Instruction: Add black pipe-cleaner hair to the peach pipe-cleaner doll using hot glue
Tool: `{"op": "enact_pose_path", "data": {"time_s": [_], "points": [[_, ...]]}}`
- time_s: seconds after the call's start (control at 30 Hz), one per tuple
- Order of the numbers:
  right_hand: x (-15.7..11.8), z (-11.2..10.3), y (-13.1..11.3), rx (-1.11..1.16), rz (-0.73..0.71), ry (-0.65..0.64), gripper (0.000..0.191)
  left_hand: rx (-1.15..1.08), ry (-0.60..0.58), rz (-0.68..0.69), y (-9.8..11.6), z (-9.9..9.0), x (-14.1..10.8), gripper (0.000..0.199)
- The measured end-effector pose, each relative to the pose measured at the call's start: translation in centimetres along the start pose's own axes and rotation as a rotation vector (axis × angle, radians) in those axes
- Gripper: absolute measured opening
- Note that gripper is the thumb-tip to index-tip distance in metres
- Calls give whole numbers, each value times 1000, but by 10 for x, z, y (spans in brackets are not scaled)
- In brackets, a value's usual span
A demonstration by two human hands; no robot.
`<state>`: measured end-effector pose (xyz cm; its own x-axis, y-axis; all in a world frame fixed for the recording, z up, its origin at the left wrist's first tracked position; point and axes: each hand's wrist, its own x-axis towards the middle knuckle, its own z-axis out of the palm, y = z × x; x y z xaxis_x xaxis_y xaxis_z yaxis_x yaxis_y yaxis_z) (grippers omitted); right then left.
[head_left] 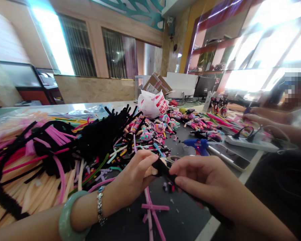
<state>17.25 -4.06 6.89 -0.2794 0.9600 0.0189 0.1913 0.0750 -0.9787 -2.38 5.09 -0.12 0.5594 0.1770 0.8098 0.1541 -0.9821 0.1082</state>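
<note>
Two bare hands work above the dark table (pixel 188 219) in the head view. The left hand (pixel 134 174), wearing a green bangle (pixel 68 214) and a metal bracelet (pixel 100 205) at the wrist, pinches a black fuzzy strip (pixel 162 167) together with a small pale piece (pixel 150 171). The right hand (pixel 203 174) pinches the same strip between thumb and fingers; its tail runs down beneath the right forearm. Both grips are pressed together.

Below the hands, pink strips (pixel 154 207) lie crossed. Just beyond the right hand rest a blue glue gun (pixel 199 146), its red light lit, and a phone (pixel 229 157); a white power strip (pixel 252 144) lies farther right. At left are a black bundle (pixel 100 134) and many pale strips (pixel 42 194). Small colourful figures (pixel 150 129) are heaped before a white bag (pixel 152 103) with red print. Dark-topped figures (pixel 219 106) stand near another person's hand (pixel 256 118), which is blurred.
</note>
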Motion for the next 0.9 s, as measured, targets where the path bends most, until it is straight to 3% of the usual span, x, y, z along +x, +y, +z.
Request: {"op": "enact_pose_path", "data": {"time_s": [0.57,0.9], "points": [[17,17,18,141,-116,124,20,-71,18,-308,1,3,-3,42],[27,23,27,-64,-167,251,19,-160,14,-407,-3,7,-5,39]]}}
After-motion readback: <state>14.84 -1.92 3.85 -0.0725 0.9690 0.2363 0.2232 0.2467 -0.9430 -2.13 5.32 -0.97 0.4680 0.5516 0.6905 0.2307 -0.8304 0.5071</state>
